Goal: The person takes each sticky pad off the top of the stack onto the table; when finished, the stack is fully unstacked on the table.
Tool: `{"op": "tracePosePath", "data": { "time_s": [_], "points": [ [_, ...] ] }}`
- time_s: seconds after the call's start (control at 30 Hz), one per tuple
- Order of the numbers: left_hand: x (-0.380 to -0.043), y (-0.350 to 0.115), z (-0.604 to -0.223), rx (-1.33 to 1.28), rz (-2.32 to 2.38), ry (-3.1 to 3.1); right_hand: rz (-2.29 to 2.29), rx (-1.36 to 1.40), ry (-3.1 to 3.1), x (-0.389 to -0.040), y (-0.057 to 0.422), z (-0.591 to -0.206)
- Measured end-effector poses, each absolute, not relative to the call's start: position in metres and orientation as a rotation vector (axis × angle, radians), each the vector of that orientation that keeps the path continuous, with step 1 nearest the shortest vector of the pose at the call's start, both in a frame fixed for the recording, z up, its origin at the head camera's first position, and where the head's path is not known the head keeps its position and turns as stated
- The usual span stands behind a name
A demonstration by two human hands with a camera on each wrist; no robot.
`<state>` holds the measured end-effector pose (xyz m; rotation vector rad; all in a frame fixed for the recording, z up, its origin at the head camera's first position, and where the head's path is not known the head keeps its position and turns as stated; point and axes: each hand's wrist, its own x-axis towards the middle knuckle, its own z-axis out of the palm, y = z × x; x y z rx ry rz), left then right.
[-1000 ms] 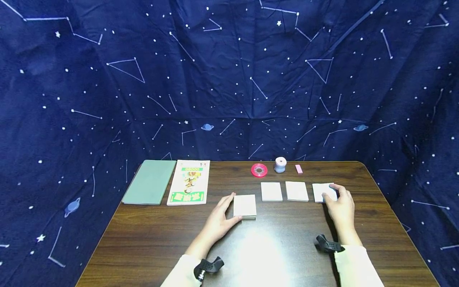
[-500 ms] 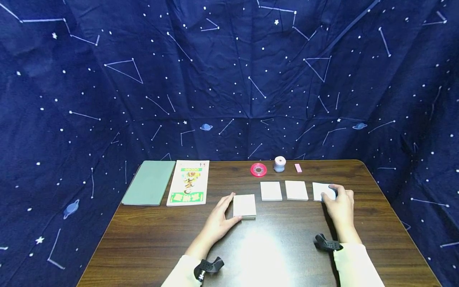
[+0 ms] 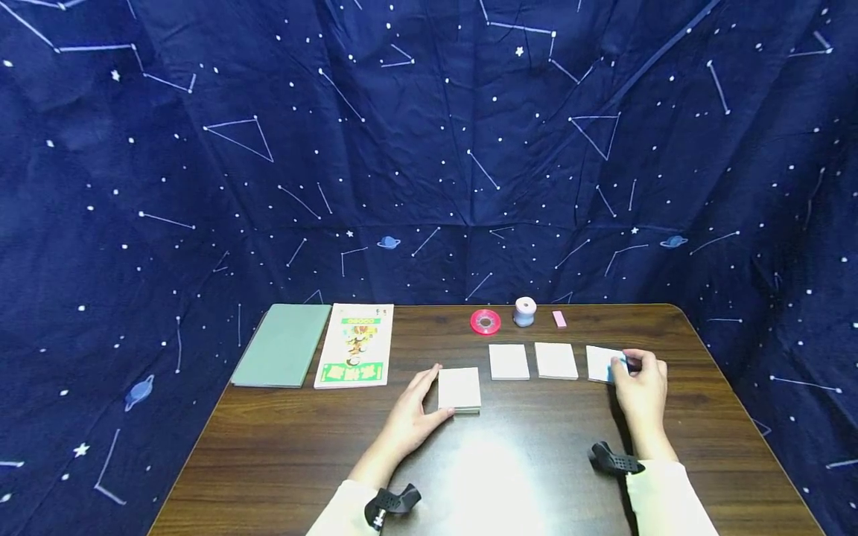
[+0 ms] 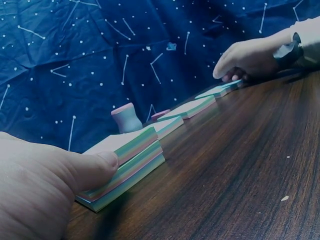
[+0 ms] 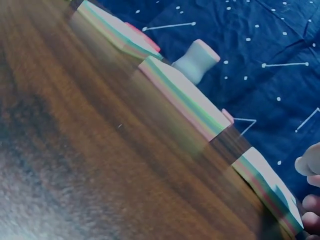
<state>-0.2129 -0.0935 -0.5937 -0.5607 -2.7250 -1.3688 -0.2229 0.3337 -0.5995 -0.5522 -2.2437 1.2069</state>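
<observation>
A stack of square sticky-note pads (image 3: 459, 388), white on top with coloured layered edges, lies at the table's middle. My left hand (image 3: 410, 418) holds its left side, thumb at the near corner and fingers at the far end; in the left wrist view the thumb (image 4: 95, 167) presses its edge. At the right, my right hand (image 3: 642, 394) is over the right end of a thinner sticky-note pad (image 3: 601, 362), thumb and fingers loosely bent with nothing gripped. The right wrist view shows its fingertips (image 5: 311, 205) beside that pad's end. Two similar pads (image 3: 509, 362) (image 3: 555, 361) lie between.
Behind the pads are a red ring-shaped roll (image 3: 485, 322), a pale spool-shaped object (image 3: 525, 313) and a small pink block (image 3: 559, 319). A green book (image 3: 281, 345) and an illustrated booklet (image 3: 355, 345) lie at the left. A dark starry curtain (image 3: 429, 149) hangs behind the table.
My right thumb and fingers have drawn slightly right and up from the rightmost pad's top, and more of its surface shows. The left hand stays on the stack. The head view tilts slightly.
</observation>
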Motion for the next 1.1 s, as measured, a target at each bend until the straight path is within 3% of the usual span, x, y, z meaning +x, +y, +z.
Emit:
{"op": "tracePosePath", "data": {
  "time_s": [0.33, 0.7, 1.1],
  "points": [
    [-0.213, -0.094, -0.592, -0.57, -1.398, -2.706, 1.18, -0.348, -2.245, -0.22, 0.321, -0.574],
    [-0.211, -0.094, -0.591, -0.561, -1.407, -2.709, 1.332, 0.035, -2.424, -0.213, 0.254, -0.525],
    [-0.211, -0.095, -0.591, -0.571, -1.411, -2.693, 1.773, 0.171, -2.469, -0.209, 0.191, -0.536]
  ]
}}
